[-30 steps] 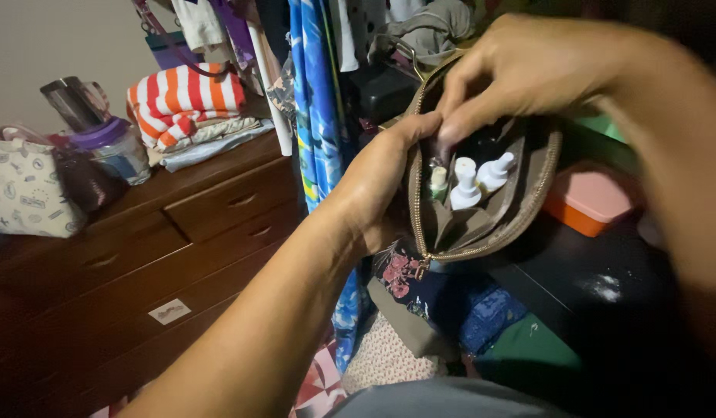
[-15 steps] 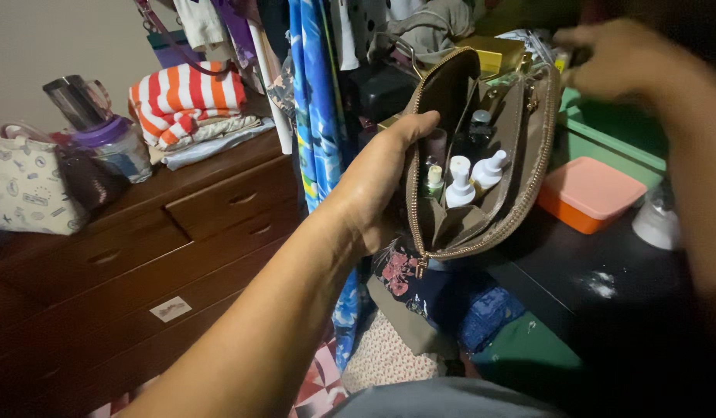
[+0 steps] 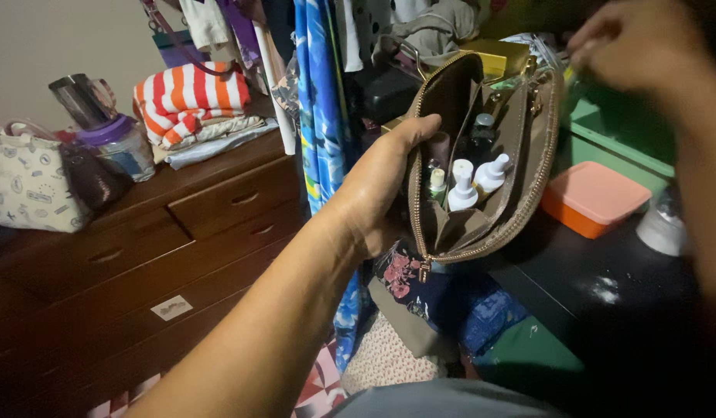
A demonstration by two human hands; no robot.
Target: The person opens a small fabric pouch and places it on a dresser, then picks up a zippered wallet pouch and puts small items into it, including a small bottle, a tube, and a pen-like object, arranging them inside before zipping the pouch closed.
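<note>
Dark wooden drawers [image 3: 180,224] stand at the left, with hanging clothes behind. The left hand [image 3: 381,186] grips an open brown pouch [image 3: 520,193] by its side, over a black bench [image 3: 605,286]. Small white bottles [image 3: 474,182] stand inside. The right hand [image 3: 644,46] is loosely curled at the top right, holding nothing visible. If the pouch tilts, the bottles could probably fall out.

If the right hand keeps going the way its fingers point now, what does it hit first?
Probably the clutter behind the open brown pouch: the right hand has fingers aimed left toward the yellow box. Depth is unclear.
</note>
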